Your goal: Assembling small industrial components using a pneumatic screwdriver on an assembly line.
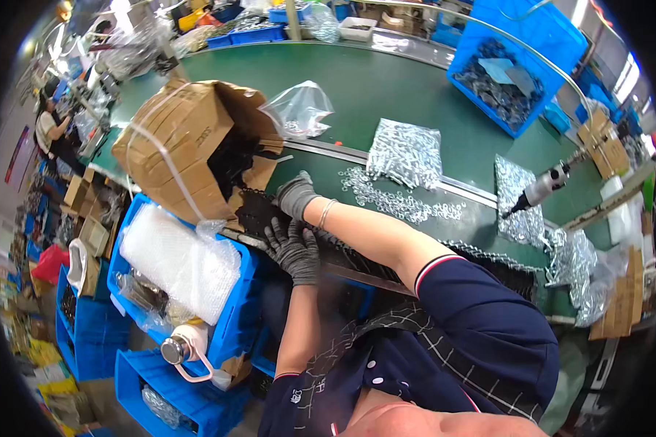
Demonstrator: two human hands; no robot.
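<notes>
Green flat table, grey-gloved left hand and grey-gloved right hand at a blurry black pile; fingers gripping? I can't tell!

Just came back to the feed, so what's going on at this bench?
The person's grey-gloved left hand and right hand are close together at some black parts by the open mouth of a cardboard box; the exact grip is unclear. To their right lie loose silver pieces, near a clear bag of silver hardware.

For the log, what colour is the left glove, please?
The left glove is grey, best seen in the head view.
</notes>
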